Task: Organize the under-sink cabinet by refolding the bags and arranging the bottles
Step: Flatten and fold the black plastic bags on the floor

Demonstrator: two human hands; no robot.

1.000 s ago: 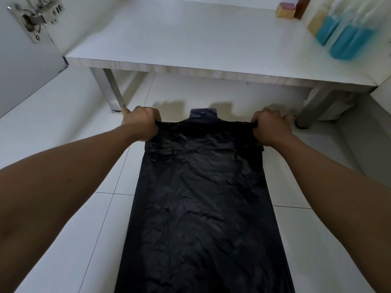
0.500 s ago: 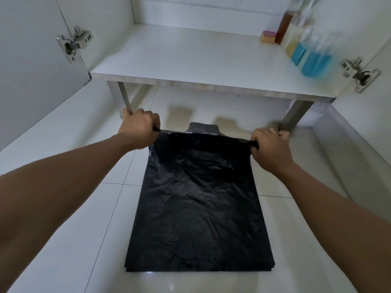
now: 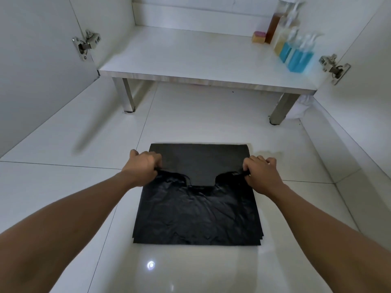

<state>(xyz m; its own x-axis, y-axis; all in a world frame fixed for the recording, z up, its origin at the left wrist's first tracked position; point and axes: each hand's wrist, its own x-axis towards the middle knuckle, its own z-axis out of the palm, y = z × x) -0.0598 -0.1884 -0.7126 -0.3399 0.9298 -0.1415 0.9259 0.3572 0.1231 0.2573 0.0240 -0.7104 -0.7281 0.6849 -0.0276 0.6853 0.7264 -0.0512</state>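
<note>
Scene: A person's two bare arms reach out over a glossy white tiled floor (image 3: 63, 187) in front of an open white cabinet.
Bag: A crinkled black plastic carrier bag (image 3: 196, 216) lies flat on the tiles between the arms, doubled over, with its far edge a straight fold.
Left hand: The left hand (image 3: 143, 168) is curled around the bag's left handle loop.
Right hand: The right hand (image 3: 261, 172) grips the right handle loop, fingers curled.
Bottles: Two clear spray bottles of blue liquid (image 3: 296, 58) stand at the right rear of the white cabinet shelf (image 3: 190, 53), well apart from the bag. A pale yellow bottle (image 3: 280, 42) and a tall amber bottle (image 3: 273, 28) stand behind them, blurred.
Also on shelf: A small yellow block with a pink top (image 3: 258, 37) sits just beside the amber bottle.
Fittings: A metal hinge (image 3: 86, 44) shows on the left door.
</note>
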